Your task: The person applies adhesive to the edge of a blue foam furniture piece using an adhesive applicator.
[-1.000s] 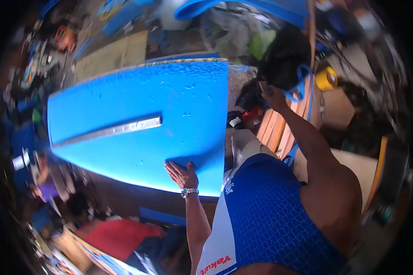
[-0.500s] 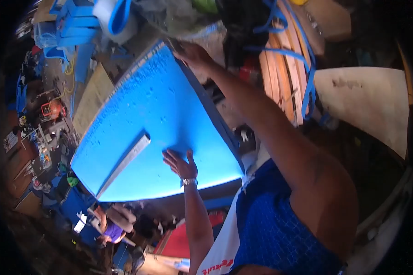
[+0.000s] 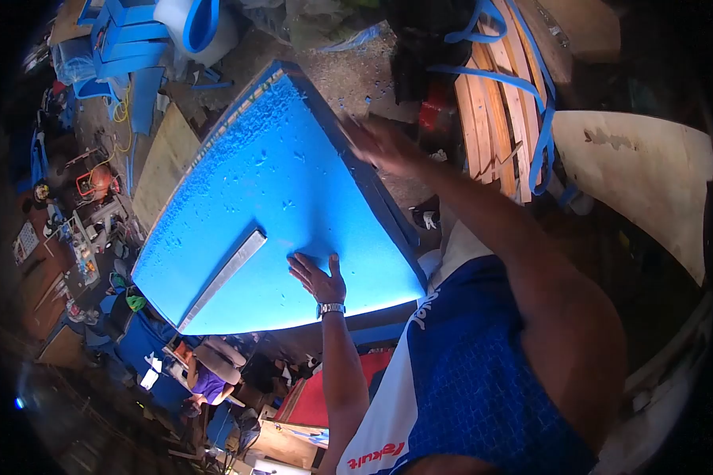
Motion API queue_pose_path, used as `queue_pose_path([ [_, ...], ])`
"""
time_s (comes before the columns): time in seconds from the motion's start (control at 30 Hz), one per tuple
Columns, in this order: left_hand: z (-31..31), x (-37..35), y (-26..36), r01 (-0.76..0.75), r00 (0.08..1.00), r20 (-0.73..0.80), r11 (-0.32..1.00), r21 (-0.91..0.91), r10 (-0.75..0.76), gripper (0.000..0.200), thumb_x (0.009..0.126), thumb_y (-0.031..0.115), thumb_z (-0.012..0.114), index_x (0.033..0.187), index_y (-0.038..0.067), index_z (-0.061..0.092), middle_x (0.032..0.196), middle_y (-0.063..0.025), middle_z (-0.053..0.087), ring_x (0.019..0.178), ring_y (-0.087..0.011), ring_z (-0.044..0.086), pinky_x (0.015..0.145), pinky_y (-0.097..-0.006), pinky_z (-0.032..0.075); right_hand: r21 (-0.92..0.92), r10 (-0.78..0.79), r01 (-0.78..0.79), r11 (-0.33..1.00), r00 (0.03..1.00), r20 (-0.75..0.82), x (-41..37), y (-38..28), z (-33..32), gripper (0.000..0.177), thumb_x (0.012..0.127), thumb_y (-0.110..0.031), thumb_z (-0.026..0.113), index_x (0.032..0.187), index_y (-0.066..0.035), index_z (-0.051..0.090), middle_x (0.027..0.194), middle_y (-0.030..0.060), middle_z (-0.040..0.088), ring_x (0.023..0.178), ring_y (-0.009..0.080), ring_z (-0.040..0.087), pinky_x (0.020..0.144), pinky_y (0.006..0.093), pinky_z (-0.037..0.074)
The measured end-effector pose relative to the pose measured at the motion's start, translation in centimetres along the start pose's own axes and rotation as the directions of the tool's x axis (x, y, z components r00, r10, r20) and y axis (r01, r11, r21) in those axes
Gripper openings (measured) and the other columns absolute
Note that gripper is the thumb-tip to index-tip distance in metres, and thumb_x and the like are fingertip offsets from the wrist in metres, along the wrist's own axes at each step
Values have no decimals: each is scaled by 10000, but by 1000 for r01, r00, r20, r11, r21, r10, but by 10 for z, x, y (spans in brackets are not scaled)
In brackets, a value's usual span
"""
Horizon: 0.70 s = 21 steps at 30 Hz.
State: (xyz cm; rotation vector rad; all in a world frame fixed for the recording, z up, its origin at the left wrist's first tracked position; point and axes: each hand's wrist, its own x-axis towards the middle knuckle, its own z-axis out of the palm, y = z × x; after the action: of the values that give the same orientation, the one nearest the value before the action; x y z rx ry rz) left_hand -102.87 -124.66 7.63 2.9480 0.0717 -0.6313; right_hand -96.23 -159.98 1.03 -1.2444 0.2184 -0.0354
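A large blue foam-like sheet (image 3: 238, 190) with a tapering outline fills the middle of the view, its thick dark side (image 3: 356, 170) facing the right. Spread on its face with the fingers stretched, my left hand (image 3: 317, 279) wears a metal-band watch (image 3: 330, 309). My right hand (image 3: 379, 146) is at the dark side edge below the upper corner, its fingers smeared by motion. Left of my left hand, a straight grey bar (image 3: 223, 279) lies on the sheet. Blue crumbs (image 3: 253, 119) are scattered along the upper left edge.
Wooden strips (image 3: 491, 119) and a curling blue band (image 3: 543, 150) lie at upper right, near a pale curved panel (image 3: 638, 182). Cut blue pieces (image 3: 131, 47) are piled at upper left. Another person (image 3: 210, 380) sits at lower left, near a red surface (image 3: 325, 396).
My right hand has moved from the sheet's upper corner down along its dark side edge. My left hand stays flat on the sheet, and the view has shifted slightly.
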Motion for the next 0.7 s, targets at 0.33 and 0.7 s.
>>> queue_pose_path([
  [0.33,-2,0,-1,-36,999,8,999,10,36,1095,879,694,547,1572,7,52,1638,-250,-11,1491,-495,19,1212,-572,97,-171,-57,44,984,996,-72,53,-48,21,395,961,-440,618,1007,-48,649,785,27,601,651,106,549,604,281,441],
  [0.7,30,9,-13,-87,976,-186,987,135,112,1071,891,769,396,1580,27,46,1647,-229,-7,1506,-467,-9,1186,-630,52,-234,-86,68,970,994,-68,-25,27,22,322,962,-369,619,1011,-54,666,724,-4,578,643,77,533,593,279,437],
])
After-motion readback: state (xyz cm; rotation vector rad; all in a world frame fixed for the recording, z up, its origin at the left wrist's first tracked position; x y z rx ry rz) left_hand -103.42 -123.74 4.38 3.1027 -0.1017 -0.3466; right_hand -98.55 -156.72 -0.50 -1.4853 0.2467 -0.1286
